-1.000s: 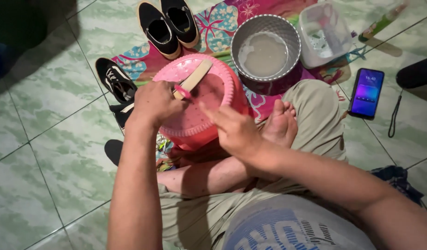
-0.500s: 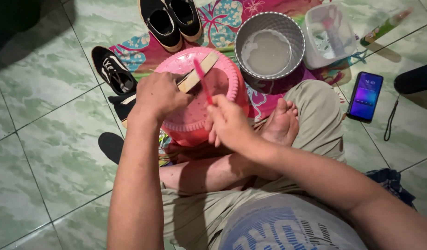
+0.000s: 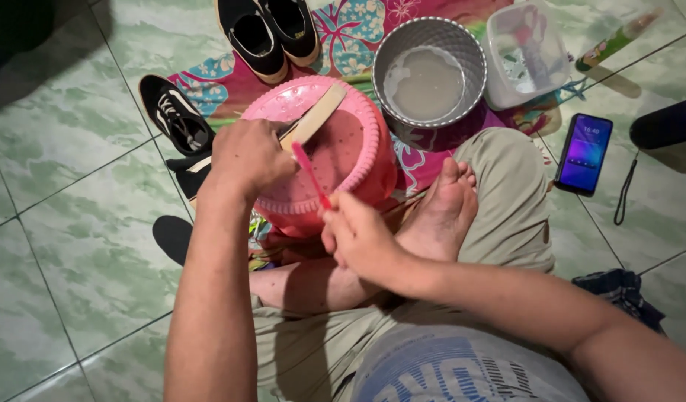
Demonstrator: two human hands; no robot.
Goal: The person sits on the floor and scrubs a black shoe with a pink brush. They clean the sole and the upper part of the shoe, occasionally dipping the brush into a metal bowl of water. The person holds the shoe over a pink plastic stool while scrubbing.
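Observation:
My left hand [image 3: 246, 156] grips a black shoe with a tan sole [image 3: 317, 115] and holds it on top of an upturned pink perforated basket [image 3: 361, 152] in front of my crossed legs. My right hand [image 3: 358, 238] is closed on a pink toothbrush [image 3: 309, 173]. The brush end points up toward the shoe, close to my left fingers. My bare foot [image 3: 440, 212] rests beside the basket.
Behind the basket stands a metal bucket [image 3: 428, 82] of cloudy water, with a clear plastic container [image 3: 525, 52] to its right. A pair of black shoes [image 3: 268, 30] and a black sneaker [image 3: 172, 112] lie on a flowered mat. A phone [image 3: 585, 152] lies on the tiles at right.
My right hand has drawn back toward my body with the toothbrush, which now stands out more clearly. My left hand and the shoe stay on the basket.

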